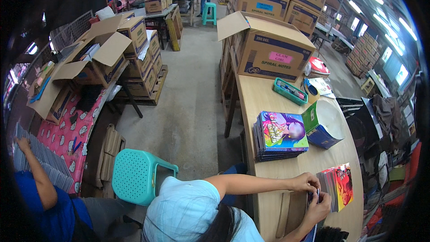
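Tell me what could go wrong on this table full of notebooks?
1. The stack of notebooks sits close to the table's left edge; a bump might tip it off.
2. A co-worker's hands pinch the edges of the leaning notebooks near the table's end; that fanned pile could slide apart, and fingers might get nicked.

Glossy paper notebooks [282, 135], matt wooden table [268, 103]

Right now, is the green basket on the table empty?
No. The green basket on the table holds several small items, seemingly pens or markers.
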The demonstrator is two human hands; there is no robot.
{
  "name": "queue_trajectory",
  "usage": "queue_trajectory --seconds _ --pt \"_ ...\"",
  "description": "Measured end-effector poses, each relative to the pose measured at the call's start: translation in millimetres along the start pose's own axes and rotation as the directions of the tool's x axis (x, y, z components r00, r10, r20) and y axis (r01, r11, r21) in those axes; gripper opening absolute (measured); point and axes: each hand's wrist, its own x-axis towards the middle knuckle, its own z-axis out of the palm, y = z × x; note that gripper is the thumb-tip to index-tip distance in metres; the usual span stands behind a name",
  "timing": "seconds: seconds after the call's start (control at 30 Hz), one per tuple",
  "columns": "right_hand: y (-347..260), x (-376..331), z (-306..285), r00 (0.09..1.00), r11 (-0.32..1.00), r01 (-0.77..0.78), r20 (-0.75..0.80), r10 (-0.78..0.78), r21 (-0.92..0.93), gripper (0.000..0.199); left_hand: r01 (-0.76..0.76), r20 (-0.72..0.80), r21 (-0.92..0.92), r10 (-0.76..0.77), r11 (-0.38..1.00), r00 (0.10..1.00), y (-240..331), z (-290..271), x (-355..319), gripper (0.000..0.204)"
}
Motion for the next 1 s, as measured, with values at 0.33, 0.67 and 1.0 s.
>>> queue_trajectory --seconds 0.33,0.67,1.0 --pt "-2.4 -0.8 -0.5 1.0 1.0 -0.001 0.003 0.0 0.014 0.024 0.026 -0.002 -0.009 -0.026 1.0 1.0 -4.5 -1.8 -0.9 0.018" --pt "-8.2 -1.7 -4.6 1.0 1.0 0.002 0.008 -0.002 0.019 0.022 0.002 -0.002 -0.008 -0.002 1.0 1.0 -3.9 -2.0 -1.6 0.018" --pt "-4.8 -1.8 -3.4 1.0 0.999 0.002 0.017 -0.003 0.038 0.021 0.042 0.017 0.016 -0.042 0.999 0.999 -2.8 -3.0 -1.9 0.017"
